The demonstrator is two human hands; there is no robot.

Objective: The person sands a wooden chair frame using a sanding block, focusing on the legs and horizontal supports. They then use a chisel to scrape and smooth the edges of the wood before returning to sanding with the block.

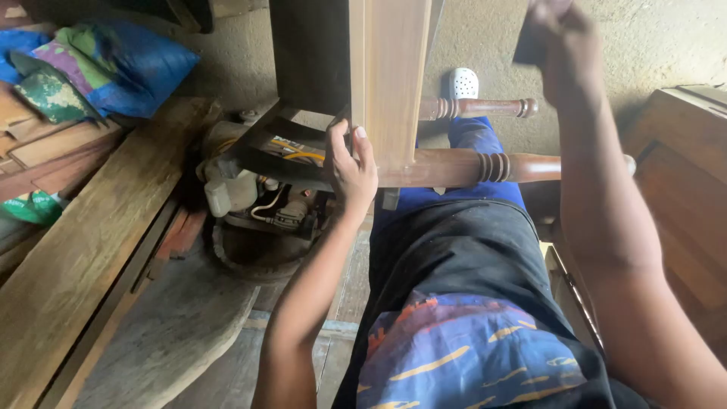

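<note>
A brown wooden furniture frame (390, 68) stands in front of me, with a flat upright board and turned round rails (485, 107) crossing behind it. My left hand (350, 167) grips the edge of the upright board where it meets the lower turned rail (469, 167). My right hand (564, 49) is raised at the upper right, closed on a small dark flat piece (528, 42), apart from the wood. My blue trouser leg (473, 136) and a white perforated clog (463, 82) show beyond the rails.
Long wooden planks (83, 250) lie at the left. A small engine-like machine (265, 201) with hoses sits on the floor beside the frame. Blue and patterned cloth bags (113, 64) are piled at the upper left. A wooden cabinet (689, 197) stands at the right.
</note>
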